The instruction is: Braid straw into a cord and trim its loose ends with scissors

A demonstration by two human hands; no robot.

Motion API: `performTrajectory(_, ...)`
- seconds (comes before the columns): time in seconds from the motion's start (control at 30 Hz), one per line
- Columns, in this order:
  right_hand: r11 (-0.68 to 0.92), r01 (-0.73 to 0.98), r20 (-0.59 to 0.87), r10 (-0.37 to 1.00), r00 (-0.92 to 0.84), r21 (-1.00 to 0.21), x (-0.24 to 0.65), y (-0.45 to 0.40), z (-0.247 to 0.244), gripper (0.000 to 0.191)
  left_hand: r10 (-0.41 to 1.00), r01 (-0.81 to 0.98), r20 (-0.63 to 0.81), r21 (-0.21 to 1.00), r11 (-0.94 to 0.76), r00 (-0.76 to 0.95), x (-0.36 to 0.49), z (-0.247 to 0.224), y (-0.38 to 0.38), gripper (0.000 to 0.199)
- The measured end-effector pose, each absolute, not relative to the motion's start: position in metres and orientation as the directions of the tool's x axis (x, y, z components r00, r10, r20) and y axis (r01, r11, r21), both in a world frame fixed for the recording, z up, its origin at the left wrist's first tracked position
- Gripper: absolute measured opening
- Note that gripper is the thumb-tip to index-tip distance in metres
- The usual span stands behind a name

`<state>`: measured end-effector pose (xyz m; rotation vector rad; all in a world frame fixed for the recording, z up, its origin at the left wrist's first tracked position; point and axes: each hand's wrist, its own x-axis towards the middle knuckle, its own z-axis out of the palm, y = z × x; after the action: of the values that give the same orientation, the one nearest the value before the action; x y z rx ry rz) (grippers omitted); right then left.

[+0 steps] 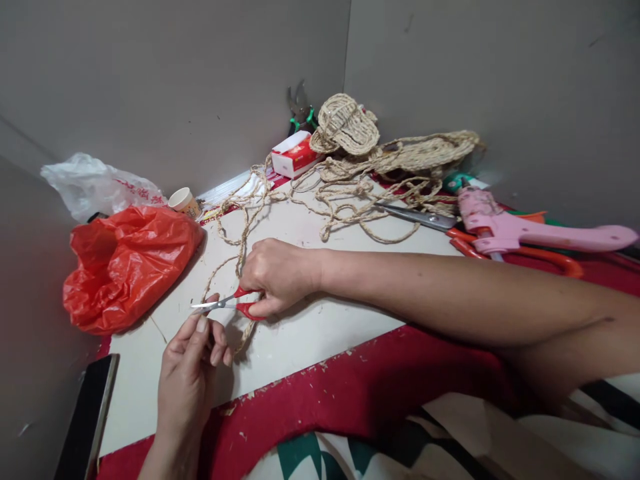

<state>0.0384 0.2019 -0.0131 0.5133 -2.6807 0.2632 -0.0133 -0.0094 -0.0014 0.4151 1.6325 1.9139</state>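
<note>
My right hand (280,277) grips a small pair of scissors (246,310) by its red handles, over the white board (310,340). The blades point left and reach the fingertips of my left hand (193,353). There the left thumb and index finger are pinched together just below the blades, beside the thin end of a straw rope. What the pinch holds is too small to make out. The braided straw rope (245,230) runs from the pile behind down to my hands, and a thicker piece hangs below the scissors.
Left, a red plastic bag (133,267), a clear bag (95,183) and a paper cup (184,201). Behind, a red-white box (295,155), green-handled pliers (301,119) and woven straw pieces (347,123). Right, large scissors (425,218) and a pink glue gun (540,233). A black slab (87,417) lies lower left.
</note>
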Motion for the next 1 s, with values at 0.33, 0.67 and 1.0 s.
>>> performTrajectory(0.33, 0.942, -0.337, 0.322, -0.321, -0.891, 0.007, 0.042, 0.197, -0.003, 0.043, 0.608, -0.225, -0.156, 0.974, -0.038, -0.778, -0.013, -0.002, -0.006, 0.014)
performTrajectory(0.67, 0.752, -0.320, 0.482, -0.004, -0.876, -0.576, 0.034, 0.199, -0.015, 0.036, 0.637, -0.302, -0.198, 0.952, -0.057, -0.745, -0.016, -0.003, -0.008, 0.032)
performTrajectory(1.0, -0.427, 0.119, -0.175, 0.095, -0.980, -0.897, 0.030, 0.182, -0.008, 0.034, 0.793, -0.484, -0.271, 0.874, -0.035, -0.546, -0.010, -0.002, -0.012, 0.025)
